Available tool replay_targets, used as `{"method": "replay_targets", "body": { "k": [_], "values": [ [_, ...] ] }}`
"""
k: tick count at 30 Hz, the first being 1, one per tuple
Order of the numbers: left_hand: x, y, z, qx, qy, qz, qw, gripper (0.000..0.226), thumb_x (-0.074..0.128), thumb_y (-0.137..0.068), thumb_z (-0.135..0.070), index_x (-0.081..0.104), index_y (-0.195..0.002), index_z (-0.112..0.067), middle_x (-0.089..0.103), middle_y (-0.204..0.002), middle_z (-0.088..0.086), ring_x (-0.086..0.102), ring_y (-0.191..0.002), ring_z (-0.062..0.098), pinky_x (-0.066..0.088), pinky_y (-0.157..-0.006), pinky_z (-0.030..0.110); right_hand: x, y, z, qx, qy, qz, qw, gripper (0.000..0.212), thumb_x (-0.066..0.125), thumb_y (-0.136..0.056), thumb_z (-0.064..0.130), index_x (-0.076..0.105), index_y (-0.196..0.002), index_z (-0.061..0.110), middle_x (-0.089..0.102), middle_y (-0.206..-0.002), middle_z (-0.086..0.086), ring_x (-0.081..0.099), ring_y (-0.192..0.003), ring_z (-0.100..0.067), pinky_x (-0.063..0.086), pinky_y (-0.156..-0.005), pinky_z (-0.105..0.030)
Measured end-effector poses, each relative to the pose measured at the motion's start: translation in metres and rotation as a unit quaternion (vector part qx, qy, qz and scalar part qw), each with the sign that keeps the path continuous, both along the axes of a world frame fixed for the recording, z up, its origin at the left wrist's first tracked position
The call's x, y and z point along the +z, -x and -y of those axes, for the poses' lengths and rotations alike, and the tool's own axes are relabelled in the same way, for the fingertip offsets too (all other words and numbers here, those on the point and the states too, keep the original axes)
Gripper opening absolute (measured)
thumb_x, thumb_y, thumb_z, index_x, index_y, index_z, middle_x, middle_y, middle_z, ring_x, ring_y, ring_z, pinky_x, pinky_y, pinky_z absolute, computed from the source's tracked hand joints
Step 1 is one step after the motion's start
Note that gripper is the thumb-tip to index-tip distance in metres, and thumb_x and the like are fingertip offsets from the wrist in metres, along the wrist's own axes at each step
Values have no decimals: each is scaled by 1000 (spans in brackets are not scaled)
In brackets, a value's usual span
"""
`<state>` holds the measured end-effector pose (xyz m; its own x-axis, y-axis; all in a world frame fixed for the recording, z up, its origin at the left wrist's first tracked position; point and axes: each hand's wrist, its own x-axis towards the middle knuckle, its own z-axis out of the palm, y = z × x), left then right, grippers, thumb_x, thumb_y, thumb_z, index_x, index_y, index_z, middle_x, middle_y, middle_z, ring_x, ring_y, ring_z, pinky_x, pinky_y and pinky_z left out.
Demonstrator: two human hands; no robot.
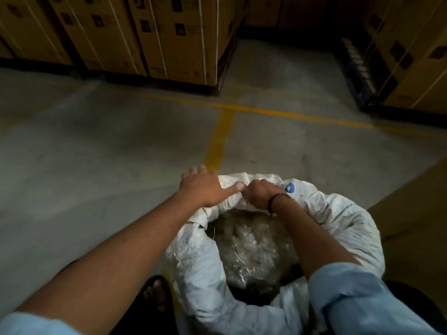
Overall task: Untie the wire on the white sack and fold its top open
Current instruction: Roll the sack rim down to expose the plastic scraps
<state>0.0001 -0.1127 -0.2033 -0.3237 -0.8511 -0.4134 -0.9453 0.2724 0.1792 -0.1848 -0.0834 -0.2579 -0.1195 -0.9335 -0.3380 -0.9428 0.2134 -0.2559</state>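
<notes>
- I saw the white woven plastic sack standing on the grey concrete floor, its mouth already wide open, clear crinkled plastic contents exposed.
- No wire showed at the sack's mouth, so I judged untying done.
- My left hand lay spread on the sack's far rim; my right hand pinched that rim beside it.
- Folding seemed nearly complete; only the far rim remained.
</notes>
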Motion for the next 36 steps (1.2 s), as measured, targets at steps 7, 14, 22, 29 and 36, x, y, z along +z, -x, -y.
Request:
{"method": "replay_targets", "body": {
  "k": [7, 14, 22, 29, 36],
  "values": [
    [-60, -7, -38, 51, 24, -45, 997, 107, 24, -73, -95, 57, -129, -10, 66, -127, 21, 62, -116, 37, 49, -94, 42, 1, 13, 12, -18, -67, 41, 997, 80, 23, -89, 79, 69, -110, 17, 66, -125, -12, 60, -112, -29, 40, -89, -35],
    [-66, -44, 1, 402, -241, -484, 739, 61, 62, -90, -65, 73, -110, -8, 75, -110, 12, 74, -87, 23, 58, -75, 31, -7, 15, -45, -11, 318, -157, 935, 83, 37, -81, 84, 52, -128, 17, 58, -120, -4, 54, -109, -29, 33, -104, -52],
    [-63, -54, 18, 367, -320, -436, 757, 53, 54, -100, -49, 67, -127, -5, 72, -116, 19, 68, -107, 34, 52, -100, 43, -10, 74, -65, -148, 123, -63, 979, 56, 57, -68, 62, 59, -106, 20, 70, -100, -7, 66, -86, -31, 42, -68, -31],
    [-14, 45, 8, -289, 287, -208, 889, 91, 62, -74, -42, 29, -157, -25, 36, -161, 1, 29, -149, 30, 28, -121, 51, 39, 111, -60, -114, -72, 226, 965, 19, 82, -74, 20, 63, -74, 24, 66, -80, 2, 61, -77, -17, 51, -72, -33],
    [-57, 127, -13, -324, 84, -161, 929, 60, 44, -101, -58, 41, -148, -22, 54, -147, 12, 53, -133, 33, 42, -108, 45, 28, 99, -81, -198, 50, 84, 975, 65, 79, -74, 45, 55, -126, 15, 61, -129, -15, 57, -113, -31, 43, -93, -35]
  ]
}}
